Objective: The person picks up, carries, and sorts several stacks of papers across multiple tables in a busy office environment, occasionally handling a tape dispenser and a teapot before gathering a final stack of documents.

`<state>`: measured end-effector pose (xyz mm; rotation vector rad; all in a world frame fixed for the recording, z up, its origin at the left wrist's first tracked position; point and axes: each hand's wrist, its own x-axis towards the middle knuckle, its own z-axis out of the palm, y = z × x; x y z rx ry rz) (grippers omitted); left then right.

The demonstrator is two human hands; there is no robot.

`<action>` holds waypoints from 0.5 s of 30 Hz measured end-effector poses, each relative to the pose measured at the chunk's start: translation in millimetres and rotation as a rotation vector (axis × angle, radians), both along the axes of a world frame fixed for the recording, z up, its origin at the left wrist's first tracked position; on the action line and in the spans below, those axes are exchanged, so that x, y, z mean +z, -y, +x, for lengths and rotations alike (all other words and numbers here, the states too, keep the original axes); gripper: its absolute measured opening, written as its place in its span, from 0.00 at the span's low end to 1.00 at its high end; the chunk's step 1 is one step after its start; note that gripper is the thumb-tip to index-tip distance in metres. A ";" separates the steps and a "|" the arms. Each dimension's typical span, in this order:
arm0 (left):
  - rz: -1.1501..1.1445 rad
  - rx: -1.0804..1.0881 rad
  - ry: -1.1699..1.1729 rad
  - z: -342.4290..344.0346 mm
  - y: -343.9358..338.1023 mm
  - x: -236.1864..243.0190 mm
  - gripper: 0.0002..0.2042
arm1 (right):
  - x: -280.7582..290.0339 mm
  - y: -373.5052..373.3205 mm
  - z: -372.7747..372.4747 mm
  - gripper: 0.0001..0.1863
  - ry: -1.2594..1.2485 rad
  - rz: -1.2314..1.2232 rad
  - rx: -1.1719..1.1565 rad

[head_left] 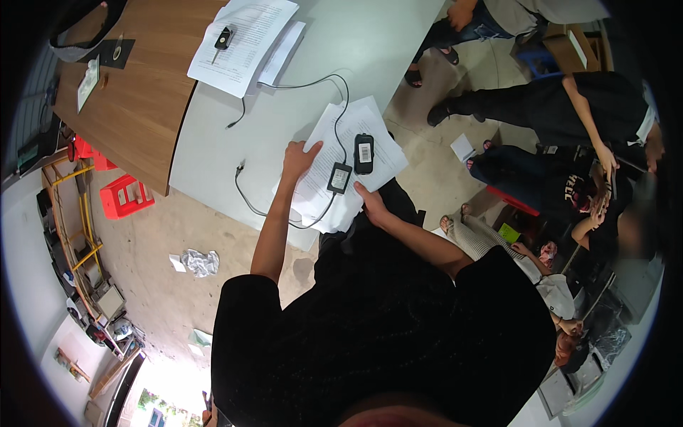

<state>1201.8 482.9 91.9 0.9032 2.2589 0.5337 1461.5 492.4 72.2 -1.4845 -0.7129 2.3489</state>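
Observation:
A loose stack of printed papers (388, 146) lies at the near edge of the grey-white table, its sheets fanned unevenly. My left hand (300, 159) grips the stack's left side, thumb over the top sheet. At the lower right edge, my right hand (371, 204) holds the papers, its thumb on top and the other fingers mostly hidden. On the sheets between my hands sit a small black adapter box (339, 178) with a label and a black oval device (363, 162) with a white label. A thin black cable (346, 96) runs from the adapter across the table.
Farther off, another paper stack (238, 67) carries a small black device (223, 38). A brown wooden table (146, 78) adjoins on the left. Red stools (125, 197) and crumpled silver wrapping (200, 262) are on the floor. Several people sit or stand at the right.

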 end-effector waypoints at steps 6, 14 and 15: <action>-0.080 -0.072 0.139 -2.9 -23.1 4.0 0.38 | 10.3 -19.9 17.3 0.34 -0.153 -0.175 -0.132; -0.151 0.160 0.552 -3.5 -26.7 9.6 0.38 | -1.9 -68.0 13.4 0.33 -0.148 -0.025 -0.194; -0.151 0.151 0.552 -7.2 -21.0 3.1 0.38 | -6.1 -71.0 17.5 0.35 -0.154 -0.093 -0.104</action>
